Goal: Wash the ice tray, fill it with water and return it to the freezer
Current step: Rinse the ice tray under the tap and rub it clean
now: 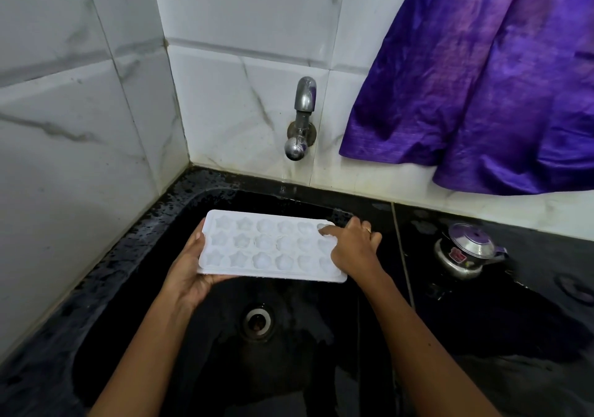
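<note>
Ice tray (270,244) held level over the black sink (135,255), cavities up, long axis running left to right between the hands, below and in front of the wall tap (300,120), which shows no water flow. Left hand (189,268) cups the left short end from beneath, thumb curled over the rim. Right hand (350,249) at the right end, thumb pressing into a corner cavity, remaining fingers curled around the edge.

tray (270,244) over sink (305,368), before tap (300,120) | drain (257,320) in sink, before tray | pot (466,251) on counter (530,304), right of sink | cloth (482,79) behind pot, right of tap
</note>
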Motion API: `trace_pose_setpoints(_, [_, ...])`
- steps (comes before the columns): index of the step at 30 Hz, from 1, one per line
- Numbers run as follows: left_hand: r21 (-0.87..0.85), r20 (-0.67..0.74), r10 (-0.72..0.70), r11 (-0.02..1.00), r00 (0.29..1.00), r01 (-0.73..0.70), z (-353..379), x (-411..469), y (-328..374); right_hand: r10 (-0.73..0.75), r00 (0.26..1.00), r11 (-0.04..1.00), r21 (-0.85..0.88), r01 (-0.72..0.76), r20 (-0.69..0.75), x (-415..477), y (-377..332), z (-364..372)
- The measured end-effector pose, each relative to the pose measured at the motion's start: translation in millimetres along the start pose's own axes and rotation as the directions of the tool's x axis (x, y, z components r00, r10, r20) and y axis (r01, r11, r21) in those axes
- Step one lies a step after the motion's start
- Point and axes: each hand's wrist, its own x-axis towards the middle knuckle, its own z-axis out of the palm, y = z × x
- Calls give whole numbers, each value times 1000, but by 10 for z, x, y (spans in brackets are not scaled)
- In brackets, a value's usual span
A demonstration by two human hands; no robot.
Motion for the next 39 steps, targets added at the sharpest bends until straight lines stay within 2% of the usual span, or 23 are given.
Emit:
trace_pose_setpoints(5, [-28,12,3,1000,1000,-3,16,-7,-6,-16,999,1000,-1,16,30,-12,0,-4])
trace_pose_setpoints(17, [-19,11,-25,1000,1000,25,-4,-19,-59,-4,1000,996,-85,5,4,-53,-14,-17])
trace_pose_setpoints(22, [-22,59,7,1000,998,-5,6,-30,-67,-7,1000,996,-86,9,29,-65,-17,-16])
trace_pose_setpoints(32, [-17,10,-41,999,999,41,-100,103,-87,10,1000,993,-119,-10,2,-55,14,-17])
trace_pose_setpoints(36, [-39,-10,-48,998,999,48,-67,80,-99,16,999,995,-101,-12,44,-40,-15,-4])
trace_pose_setpoints(39, [-40,-13,-50,998,999,50,-58,67,-102,4,999,998,-66,-7,-44,-59,-23,-20])
